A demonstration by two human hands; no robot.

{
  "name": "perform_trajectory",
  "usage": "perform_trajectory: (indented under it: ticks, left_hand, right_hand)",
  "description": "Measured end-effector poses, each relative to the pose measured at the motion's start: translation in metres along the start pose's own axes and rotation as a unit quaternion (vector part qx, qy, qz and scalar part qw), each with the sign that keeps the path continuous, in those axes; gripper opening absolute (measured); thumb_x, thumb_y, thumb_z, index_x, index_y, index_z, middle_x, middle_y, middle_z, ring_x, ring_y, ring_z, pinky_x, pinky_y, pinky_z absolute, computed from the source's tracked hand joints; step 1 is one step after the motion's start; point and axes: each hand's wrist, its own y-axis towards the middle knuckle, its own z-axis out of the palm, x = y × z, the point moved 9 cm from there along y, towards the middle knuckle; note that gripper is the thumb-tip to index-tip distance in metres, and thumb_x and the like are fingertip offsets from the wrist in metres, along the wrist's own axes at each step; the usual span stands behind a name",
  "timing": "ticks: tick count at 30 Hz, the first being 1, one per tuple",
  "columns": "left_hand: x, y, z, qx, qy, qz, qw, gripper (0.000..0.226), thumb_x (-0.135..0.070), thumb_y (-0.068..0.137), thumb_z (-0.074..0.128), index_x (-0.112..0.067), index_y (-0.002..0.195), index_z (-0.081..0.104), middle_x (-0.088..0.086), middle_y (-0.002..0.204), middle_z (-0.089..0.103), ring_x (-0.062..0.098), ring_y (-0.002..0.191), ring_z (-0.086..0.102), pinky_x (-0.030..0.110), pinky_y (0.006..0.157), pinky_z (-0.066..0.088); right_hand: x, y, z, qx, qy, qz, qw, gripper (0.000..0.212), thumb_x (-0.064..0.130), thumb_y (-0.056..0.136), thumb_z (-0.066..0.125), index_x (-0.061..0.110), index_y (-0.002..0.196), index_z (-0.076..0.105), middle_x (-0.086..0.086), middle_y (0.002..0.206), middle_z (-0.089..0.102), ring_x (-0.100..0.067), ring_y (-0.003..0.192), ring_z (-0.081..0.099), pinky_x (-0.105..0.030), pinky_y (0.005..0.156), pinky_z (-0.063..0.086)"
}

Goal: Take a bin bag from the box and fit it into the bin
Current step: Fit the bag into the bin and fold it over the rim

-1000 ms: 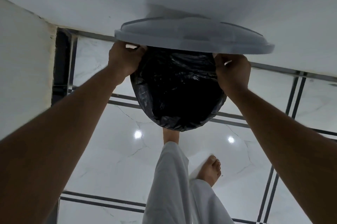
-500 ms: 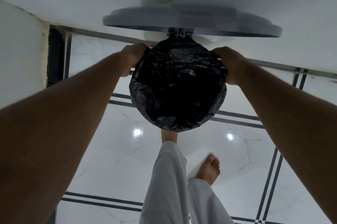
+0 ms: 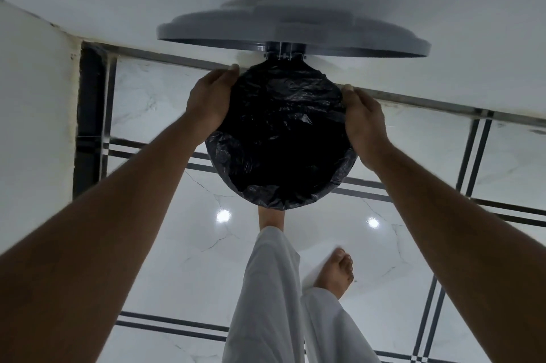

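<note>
The black bin bag (image 3: 283, 138) lines the round bin and its edge is folded out over the rim, so the bin's own wall is hidden. The grey lid (image 3: 292, 34) stands open behind it on its hinge. My left hand (image 3: 209, 99) lies cupped against the left side of the bag-covered rim, fingers pointing toward the hinge. My right hand (image 3: 365, 123) presses the right side the same way. Both hands hold the bag's folded edge against the bin. No box is in view.
One bare foot (image 3: 271, 216) reaches under the bin's front and the other foot (image 3: 336, 274) stands to the right on the glossy white floor (image 3: 183, 244) with dark stripes. A white wall (image 3: 35, 126) is close on the left and another runs behind the bin.
Both hands have slid from the rim's back, near the hinge, down to its sides, drawing the bag's edge lower. The lid has tipped further back.
</note>
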Motion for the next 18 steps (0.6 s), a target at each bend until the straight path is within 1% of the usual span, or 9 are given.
perform_trajectory:
  ticks: [2, 3, 8, 10, 12, 13, 15, 17, 18]
  left_hand:
    - [0.006, -0.007, 0.009, 0.036, 0.025, -0.014, 0.999, 0.056, -0.065, 0.105, 0.049, -0.023, 0.129, 0.078, 0.002, 0.123, 0.076, 0.022, 0.115, 0.071, 0.038, 0.106, 0.052]
    - [0.010, -0.006, 0.008, 0.020, 0.037, -0.011, 0.999, 0.056, -0.063, 0.108, 0.045, -0.021, 0.128, 0.077, -0.001, 0.120, 0.075, 0.020, 0.113, 0.069, 0.036, 0.103, 0.051]
    - [0.035, -0.029, -0.029, -0.153, -0.003, -0.024, 0.988, 0.045, -0.054, 0.110, 0.041, -0.018, 0.101, 0.068, -0.003, 0.106, 0.070, 0.022, 0.108, 0.064, 0.039, 0.098, 0.051]
    - [0.052, -0.039, -0.018, -0.089, -0.058, -0.067, 0.992, 0.051, -0.057, 0.111, 0.040, -0.021, 0.094, 0.072, -0.004, 0.100, 0.074, 0.022, 0.108, 0.070, 0.035, 0.091, 0.052]
    - [0.060, -0.046, 0.006, 0.031, -0.167, -0.098, 0.981, 0.060, -0.061, 0.112, 0.035, -0.023, 0.111, 0.081, 0.001, 0.108, 0.082, 0.021, 0.107, 0.078, 0.035, 0.093, 0.060]
    - [0.059, -0.048, 0.008, 0.052, -0.200, -0.102, 0.973, 0.062, -0.059, 0.113, 0.033, -0.019, 0.122, 0.079, 0.003, 0.112, 0.082, 0.019, 0.102, 0.080, 0.032, 0.089, 0.064]
    - [0.067, -0.047, 0.000, 0.000, -0.225, -0.117, 0.967, 0.054, -0.056, 0.113, 0.038, -0.016, 0.126, 0.073, 0.001, 0.118, 0.077, 0.016, 0.102, 0.077, 0.026, 0.088, 0.061]
    - [0.078, -0.045, -0.022, -0.102, -0.202, -0.130, 0.965, 0.046, -0.056, 0.110, 0.048, -0.018, 0.124, 0.069, 0.000, 0.129, 0.070, 0.021, 0.121, 0.067, 0.036, 0.102, 0.051]
    - [0.082, -0.048, -0.025, -0.122, -0.207, -0.136, 0.961, 0.046, -0.057, 0.108, 0.050, -0.017, 0.122, 0.069, 0.002, 0.130, 0.070, 0.024, 0.125, 0.066, 0.037, 0.100, 0.049]
  right_hand:
    - [0.001, -0.006, 0.007, 0.017, 0.000, 0.004, 1.000, 0.046, 0.057, 0.116, 0.040, 0.030, 0.115, 0.077, 0.014, 0.109, 0.076, -0.018, 0.115, 0.071, -0.037, 0.108, 0.052]
    - [0.002, -0.009, 0.008, 0.013, -0.010, -0.002, 1.000, 0.050, 0.059, 0.116, 0.036, 0.030, 0.122, 0.076, 0.014, 0.113, 0.075, -0.017, 0.118, 0.068, -0.036, 0.108, 0.050]
    - [-0.013, -0.030, -0.012, -0.105, -0.017, 0.002, 0.994, 0.069, 0.069, 0.108, 0.035, 0.020, 0.142, 0.069, -0.001, 0.140, 0.071, -0.024, 0.135, 0.063, -0.048, 0.118, 0.048]
    - [-0.022, -0.037, -0.009, -0.073, 0.004, 0.020, 0.997, 0.065, 0.067, 0.109, 0.038, 0.022, 0.146, 0.068, 0.001, 0.142, 0.071, -0.022, 0.134, 0.064, -0.046, 0.118, 0.049]
    - [-0.031, -0.041, 0.002, 0.002, 0.031, 0.048, 0.998, 0.061, 0.066, 0.111, 0.039, 0.026, 0.147, 0.067, 0.004, 0.140, 0.072, -0.020, 0.131, 0.066, -0.046, 0.118, 0.051]
    - [-0.031, -0.042, 0.004, 0.016, 0.028, 0.049, 0.998, 0.061, 0.067, 0.111, 0.038, 0.027, 0.148, 0.066, 0.005, 0.141, 0.072, -0.020, 0.132, 0.066, -0.047, 0.118, 0.051]
    - [-0.031, -0.040, -0.008, -0.017, 0.013, 0.039, 0.999, 0.065, 0.068, 0.110, 0.038, 0.023, 0.149, 0.065, 0.004, 0.142, 0.071, -0.020, 0.133, 0.065, -0.045, 0.117, 0.050]
    - [-0.034, -0.040, -0.022, -0.071, 0.020, 0.046, 0.996, 0.060, 0.063, 0.113, 0.041, 0.018, 0.141, 0.066, 0.005, 0.132, 0.072, -0.018, 0.126, 0.065, -0.040, 0.109, 0.049]
    - [-0.039, -0.042, -0.026, -0.083, 0.033, 0.058, 0.994, 0.053, 0.061, 0.114, 0.042, 0.019, 0.133, 0.068, 0.008, 0.123, 0.071, -0.017, 0.121, 0.065, -0.039, 0.106, 0.049]
